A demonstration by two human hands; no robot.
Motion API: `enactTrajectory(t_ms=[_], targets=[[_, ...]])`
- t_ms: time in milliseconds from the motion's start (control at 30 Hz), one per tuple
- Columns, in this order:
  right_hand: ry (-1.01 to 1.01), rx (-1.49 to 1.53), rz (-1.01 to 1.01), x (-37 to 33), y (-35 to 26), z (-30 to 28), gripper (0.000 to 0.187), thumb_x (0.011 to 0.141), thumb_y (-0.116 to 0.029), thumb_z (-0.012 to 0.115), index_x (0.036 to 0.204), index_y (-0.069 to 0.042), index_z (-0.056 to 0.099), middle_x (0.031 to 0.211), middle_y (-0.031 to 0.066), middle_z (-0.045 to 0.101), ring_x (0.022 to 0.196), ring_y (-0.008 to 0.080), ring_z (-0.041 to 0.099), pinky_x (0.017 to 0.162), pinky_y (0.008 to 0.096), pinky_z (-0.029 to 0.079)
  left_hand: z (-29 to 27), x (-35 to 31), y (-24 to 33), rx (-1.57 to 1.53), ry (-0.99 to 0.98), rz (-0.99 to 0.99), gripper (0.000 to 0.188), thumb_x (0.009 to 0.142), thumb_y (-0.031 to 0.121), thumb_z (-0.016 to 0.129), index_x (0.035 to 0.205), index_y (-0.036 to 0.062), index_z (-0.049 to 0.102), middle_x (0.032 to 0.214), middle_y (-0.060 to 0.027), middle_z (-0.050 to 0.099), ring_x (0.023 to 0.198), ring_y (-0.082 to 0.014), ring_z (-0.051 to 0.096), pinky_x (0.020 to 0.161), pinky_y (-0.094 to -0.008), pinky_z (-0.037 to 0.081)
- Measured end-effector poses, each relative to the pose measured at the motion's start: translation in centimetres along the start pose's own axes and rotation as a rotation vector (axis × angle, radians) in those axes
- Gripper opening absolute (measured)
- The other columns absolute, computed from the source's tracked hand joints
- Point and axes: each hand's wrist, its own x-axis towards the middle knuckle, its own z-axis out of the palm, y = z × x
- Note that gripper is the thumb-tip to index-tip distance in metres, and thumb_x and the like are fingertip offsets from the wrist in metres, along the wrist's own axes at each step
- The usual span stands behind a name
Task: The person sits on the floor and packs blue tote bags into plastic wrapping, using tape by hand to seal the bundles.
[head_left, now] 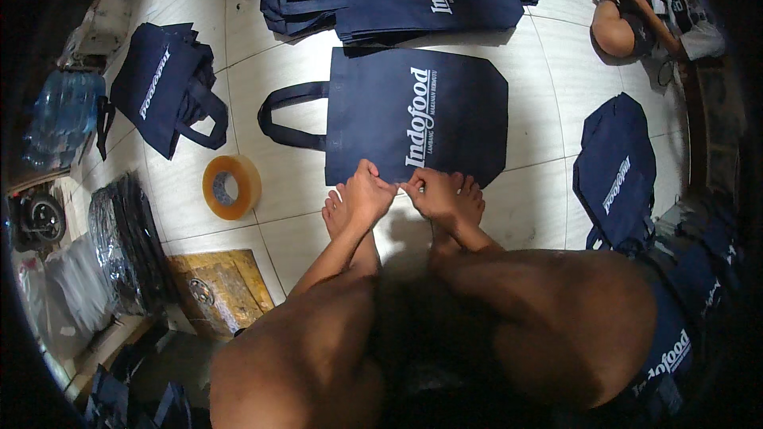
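Observation:
A navy fabric tote bag (373, 111) with white lettering lies flat on the tiled floor in front of me, its loop handle pointing left. Over its near edge my left hand (371, 197) and my right hand (435, 195) come close together. Both have their fingers pinched, tip nearly to tip. Whatever sits between the fingertips is too small to make out; the bag's edge lies right beneath them. My bare feet rest just behind the hands, by the bag's near side.
Stacked navy totes (389, 0) lie beyond, with more totes at left (159, 87) and right (616, 159). A wide tape roll (249, 183) lies left, near plastic-wrapped dark bundles (123, 230), a yellow box (222, 290) and a blue water jug (63, 119). Another person (616, 28) sits far right.

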Motion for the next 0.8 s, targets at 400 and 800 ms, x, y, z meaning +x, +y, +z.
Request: enactTrajectory(t_ms=[400, 800], targets=[[0.004, -0.502, 0.12, -4.8, -2.7, -4.2, 0.016, 0.071, -0.044, 0.08, 0.076, -0.029, 0.075, 0.111, 0.008, 0.056, 0.113, 0.04, 0.05, 0.091, 0.0521, 0.042, -3.0, -4.1, 1.8, 0.402, -0.138, 0.019, 0.048, 0.07, 0.052, 0.085, 0.091, 0.0182, 0.059, 0.095, -0.0074, 0.066, 0.102, -0.0324, 0.056, 0.088, -0.0457, 0.044], [0.073, -0.375, -0.019, -1.9, -2.4, -4.6, 0.012, 0.077, -0.031, 0.075, 0.082, -0.02, 0.076, 0.08, 0.0019, 0.07, 0.086, 0.0256, 0.065, 0.076, 0.0431, 0.051, 3.5, -0.8, -1.4, -0.124, -0.068, 0.116, 0.046, 0.075, 0.013, 0.085, 0.097, 0.0041, 0.045, 0.073, -0.0097, 0.073, 0.065, -0.0231, 0.068, 0.064, -0.0336, 0.049]])
